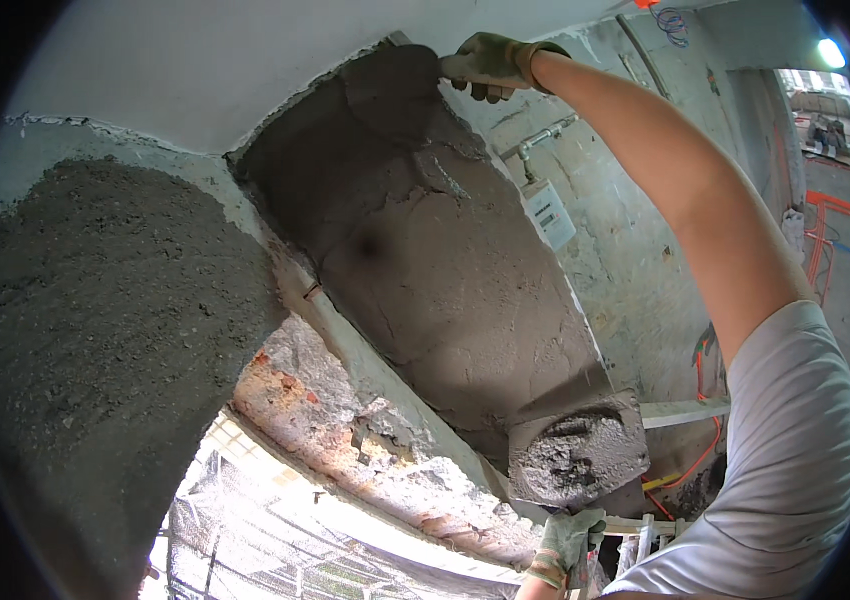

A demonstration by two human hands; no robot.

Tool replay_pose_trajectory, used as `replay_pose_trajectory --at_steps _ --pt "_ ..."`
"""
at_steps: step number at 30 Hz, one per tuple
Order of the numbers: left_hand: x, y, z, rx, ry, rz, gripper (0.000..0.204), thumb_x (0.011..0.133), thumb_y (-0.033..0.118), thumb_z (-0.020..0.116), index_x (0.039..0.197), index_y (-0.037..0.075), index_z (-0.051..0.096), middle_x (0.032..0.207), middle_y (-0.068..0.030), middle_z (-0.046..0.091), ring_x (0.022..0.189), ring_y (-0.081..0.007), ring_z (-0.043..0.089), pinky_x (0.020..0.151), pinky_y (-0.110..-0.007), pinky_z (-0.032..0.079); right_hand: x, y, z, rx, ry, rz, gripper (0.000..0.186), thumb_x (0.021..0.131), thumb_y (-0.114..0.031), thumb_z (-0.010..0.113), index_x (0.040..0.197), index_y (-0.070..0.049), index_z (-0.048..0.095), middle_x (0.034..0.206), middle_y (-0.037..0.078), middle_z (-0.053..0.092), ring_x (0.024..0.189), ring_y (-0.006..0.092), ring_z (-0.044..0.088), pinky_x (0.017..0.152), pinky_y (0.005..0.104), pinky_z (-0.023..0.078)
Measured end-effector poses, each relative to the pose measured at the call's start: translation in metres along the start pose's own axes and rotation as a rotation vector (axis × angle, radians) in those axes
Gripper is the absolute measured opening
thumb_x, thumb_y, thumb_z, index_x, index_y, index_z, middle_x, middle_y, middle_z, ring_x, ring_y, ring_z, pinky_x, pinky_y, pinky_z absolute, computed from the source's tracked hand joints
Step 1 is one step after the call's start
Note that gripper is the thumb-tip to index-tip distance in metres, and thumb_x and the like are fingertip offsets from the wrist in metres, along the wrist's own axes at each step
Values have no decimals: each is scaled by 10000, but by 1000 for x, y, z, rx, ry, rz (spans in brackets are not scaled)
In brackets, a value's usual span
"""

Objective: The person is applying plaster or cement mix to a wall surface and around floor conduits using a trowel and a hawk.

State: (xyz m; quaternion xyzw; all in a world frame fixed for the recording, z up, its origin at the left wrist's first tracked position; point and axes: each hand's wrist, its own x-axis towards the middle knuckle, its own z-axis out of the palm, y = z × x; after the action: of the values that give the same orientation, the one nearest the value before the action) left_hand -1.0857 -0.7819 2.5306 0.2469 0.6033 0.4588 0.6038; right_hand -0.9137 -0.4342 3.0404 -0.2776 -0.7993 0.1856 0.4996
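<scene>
Wall [635, 310], long plaster strip [485, 290] slanting down rightward, right hand [495, 68] at top

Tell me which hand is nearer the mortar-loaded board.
Left. The left hand is just below the mortar-loaded board; the right hand is far above it, by the mortared strip's top end.

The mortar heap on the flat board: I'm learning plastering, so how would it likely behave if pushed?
The mortar heap would probably smear rather than roll, as it looks damp and pasty. It seems fairly stiff, since its ridges and hollows hold their shape. It may slide if the board tips, because no raised rim shows there.
</scene>
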Motion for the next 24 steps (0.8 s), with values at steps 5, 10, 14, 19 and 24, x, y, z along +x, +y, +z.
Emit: replay_pose_trajectory --at_steps 5,10,14,19,24 --pt "-11 15 12 26 16 3 161 808 175 722 865 27 696 724 -40 641 561 -127 582 512 -243 482 18 16 -21 335 -131 105 327 897 -379 544 704 -115 537 540 -10 458 417 78 348 407 268 211" --pt "-17 -3 7 27 74 10 160 821 178 726 875 30 702 713 -27 633 559 -115 572 506 -227 463 -14 25 -16 380 -206 248 368 888 -443 566 756 -103 614 580 38 536 492 108 471 425 283 325" --pt "25 -21 -35 879 -68 871 97 877 134 614 894 56 668 682 -2 627 524 -106 549 477 -243 439 -95 40 26 -82 286 -203 549 897 -503 522 868 26 669 734 134 665 633 241 629 623 391 488" --pt "73 -22 -64 1048 -89 784 319 770 87 637 1084 71 684 938 -96 704 736 -166 672 652 -275 547 -238 132 144 -190 151 -554 440 894 -452 561 885 -28 681 740 137 661 594 233 632 547 344 497" --pt "82 -7 -61 -21 -11 195 128 844 156 662 877 39 624 697 -30 592 498 -124 542 424 -252 432 -398 183 234 -570 -380 -268 300 833 -338 676 937 -56 666 746 125 656 609 273 638 534 363 510"
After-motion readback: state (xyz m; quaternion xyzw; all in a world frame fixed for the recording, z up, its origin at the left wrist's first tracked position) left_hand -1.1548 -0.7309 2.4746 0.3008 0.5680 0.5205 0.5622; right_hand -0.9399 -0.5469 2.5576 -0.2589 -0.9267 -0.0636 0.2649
